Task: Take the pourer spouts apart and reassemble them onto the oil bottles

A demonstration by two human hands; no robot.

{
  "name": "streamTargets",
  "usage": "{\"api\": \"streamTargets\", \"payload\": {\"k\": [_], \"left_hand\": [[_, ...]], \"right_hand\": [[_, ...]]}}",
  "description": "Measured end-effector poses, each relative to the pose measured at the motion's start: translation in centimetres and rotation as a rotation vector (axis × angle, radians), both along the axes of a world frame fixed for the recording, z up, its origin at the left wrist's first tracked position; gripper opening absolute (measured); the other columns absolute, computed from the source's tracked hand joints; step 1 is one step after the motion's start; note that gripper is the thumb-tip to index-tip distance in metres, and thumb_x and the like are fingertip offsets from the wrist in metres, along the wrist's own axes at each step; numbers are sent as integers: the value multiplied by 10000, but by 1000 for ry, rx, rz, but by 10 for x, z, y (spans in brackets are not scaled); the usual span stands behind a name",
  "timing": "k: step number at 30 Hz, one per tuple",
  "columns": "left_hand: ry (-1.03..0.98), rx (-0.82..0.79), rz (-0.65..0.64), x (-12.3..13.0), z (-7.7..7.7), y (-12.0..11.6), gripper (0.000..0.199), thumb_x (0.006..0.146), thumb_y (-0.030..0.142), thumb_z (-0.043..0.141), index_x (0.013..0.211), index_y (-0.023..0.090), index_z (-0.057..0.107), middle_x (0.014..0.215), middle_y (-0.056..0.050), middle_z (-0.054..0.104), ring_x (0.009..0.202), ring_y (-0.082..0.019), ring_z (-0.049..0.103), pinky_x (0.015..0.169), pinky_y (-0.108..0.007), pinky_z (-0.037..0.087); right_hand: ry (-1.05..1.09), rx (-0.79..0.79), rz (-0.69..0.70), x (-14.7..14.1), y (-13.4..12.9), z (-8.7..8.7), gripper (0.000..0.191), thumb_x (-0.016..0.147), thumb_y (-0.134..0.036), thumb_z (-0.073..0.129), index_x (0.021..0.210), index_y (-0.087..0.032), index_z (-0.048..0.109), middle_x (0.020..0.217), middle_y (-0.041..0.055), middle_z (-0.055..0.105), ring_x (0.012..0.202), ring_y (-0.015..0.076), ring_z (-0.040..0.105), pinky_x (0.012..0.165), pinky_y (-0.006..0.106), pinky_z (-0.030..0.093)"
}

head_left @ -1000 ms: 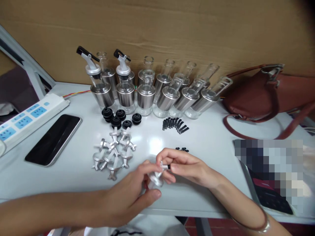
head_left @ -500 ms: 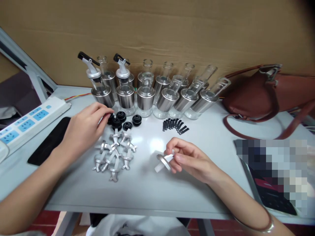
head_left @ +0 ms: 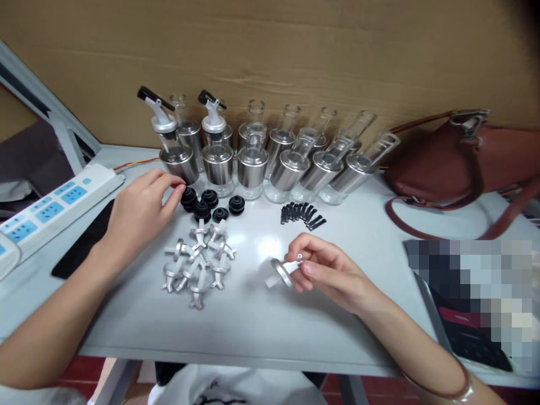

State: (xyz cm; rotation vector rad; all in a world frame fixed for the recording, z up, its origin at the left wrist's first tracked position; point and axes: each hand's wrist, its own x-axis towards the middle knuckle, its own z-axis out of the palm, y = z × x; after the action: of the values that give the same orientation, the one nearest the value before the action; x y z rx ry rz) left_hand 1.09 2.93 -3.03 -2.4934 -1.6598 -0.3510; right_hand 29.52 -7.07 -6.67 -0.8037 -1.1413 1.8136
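My right hand (head_left: pixel 324 270) holds a silver pourer spout (head_left: pixel 282 272) by its narrow end between thumb and fingers, its disc and pale tube pointing down-left. With thumb and forefinger closed, my left hand (head_left: pixel 145 205) grips the near edge of a black ribbed stopper (head_left: pixel 188 195), at the left of a small group of such stoppers (head_left: pixel 237 205). A pile of loose silver spouts (head_left: pixel 196 264) lies just in front of them. Small black levers (head_left: pixel 301 214) lie in a fanned row between my right hand and the bottles.
Glass bottles with steel sleeves (head_left: pixel 253 166) stand in two rows at the back; two carry fitted pourers (head_left: pixel 214 118). On the left are a power strip (head_left: pixel 50 211) and a black phone (head_left: pixel 84 242). A brown bag (head_left: pixel 442 157) and a partly blurred package (head_left: pixel 468 332) lie right.
My left hand has drawn slightly left, and the stopper at its fingertips has shifted with it. The spout in my right hand has tilted a little. The view has moved slightly.
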Motion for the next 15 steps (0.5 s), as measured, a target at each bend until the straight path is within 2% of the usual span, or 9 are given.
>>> {"api": "streamTargets", "payload": {"k": [3, 6, 9, 12, 15], "left_hand": [[17, -24, -25, 1, -1, 0, 324, 1016, 304, 331, 1067, 120, 594, 1014, -84, 612, 854, -206, 567, 794, -299, 419], [47, -55, 5, 3, -2, 1, 294, 1017, 268, 301, 1057, 121, 552, 960, -73, 577, 857, -211, 551, 773, -304, 402], [83, -98, 27, 4, -2, 0, 245, 1017, 250, 277, 1064, 131, 487, 988, -75, 519, 859, -215, 529, 721, -300, 376], [78, -157, 26, 6, -1, -2, 233, 1028, 251, 226, 1078, 154, 432, 1010, -62, 439, 782, -189, 482, 636, -281, 327], [37, -199, 110, 8, -3, 3, 191, 1021, 234, 238, 1046, 163, 414, 977, -44, 377, 669, -158, 397, 578, -275, 277]], "right_hand": [[-6, 9, -2, 0, 0, 0, 240, 852, -389, 688, 892, -173, 591, 602, -40, 510, 547, 100, 459, 562, 249, 366], [-9, 17, -4, 0, 0, 0, 238, 854, -387, 685, 896, -173, 590, 610, -39, 511, 546, 98, 457, 562, 248, 369], [0, 32, -8, 0, 1, -1, 218, 864, -370, 679, 898, -173, 594, 609, -43, 506, 548, 92, 454, 563, 243, 366], [-2, 32, -17, 0, 2, -1, 210, 861, -366, 683, 893, -176, 599, 601, -47, 502, 546, 93, 454, 561, 242, 359], [-1, 15, -20, 0, 1, 3, 201, 860, -369, 686, 890, -186, 610, 600, -51, 504, 556, 88, 459, 570, 235, 354]]}}
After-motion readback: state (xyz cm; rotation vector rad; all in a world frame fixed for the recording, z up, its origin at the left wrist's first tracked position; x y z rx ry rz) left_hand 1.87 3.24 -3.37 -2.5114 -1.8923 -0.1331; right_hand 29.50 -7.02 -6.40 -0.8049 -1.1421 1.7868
